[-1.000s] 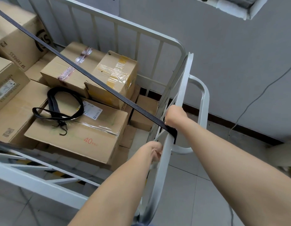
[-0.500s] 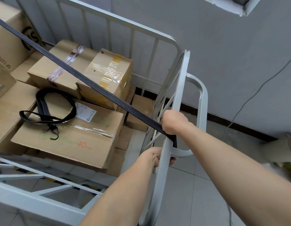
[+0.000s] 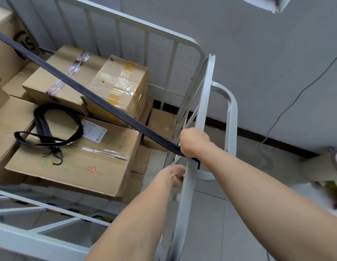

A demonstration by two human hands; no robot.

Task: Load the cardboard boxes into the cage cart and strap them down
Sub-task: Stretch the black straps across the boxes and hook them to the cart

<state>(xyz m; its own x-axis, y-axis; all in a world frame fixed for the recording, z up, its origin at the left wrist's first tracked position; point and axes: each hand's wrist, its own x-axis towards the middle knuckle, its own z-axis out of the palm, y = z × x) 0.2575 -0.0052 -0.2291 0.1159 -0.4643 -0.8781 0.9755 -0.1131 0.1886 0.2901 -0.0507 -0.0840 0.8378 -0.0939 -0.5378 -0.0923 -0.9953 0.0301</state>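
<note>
While the black strap (image 3: 73, 82) runs taut from the upper left of the frame down to the centre right, the right hand (image 3: 195, 142) grips its near end, fist closed round it against the white side rail of the cage cart (image 3: 203, 110). Just below, the left hand (image 3: 174, 176) has its fingers curled at the same rail; what it holds cannot be told. Under the strap, cardboard boxes (image 3: 118, 85) sit stacked inside the cart. On the box marked 40 (image 3: 99, 161) a second strap (image 3: 42, 127) lies looped, with a hook (image 3: 57, 157) at its end. Beyond the cart, at the right of the frame, stand a grey wall (image 3: 258, 53) with a thin cable (image 3: 288, 108) and a tiled floor (image 3: 211, 213).
</note>
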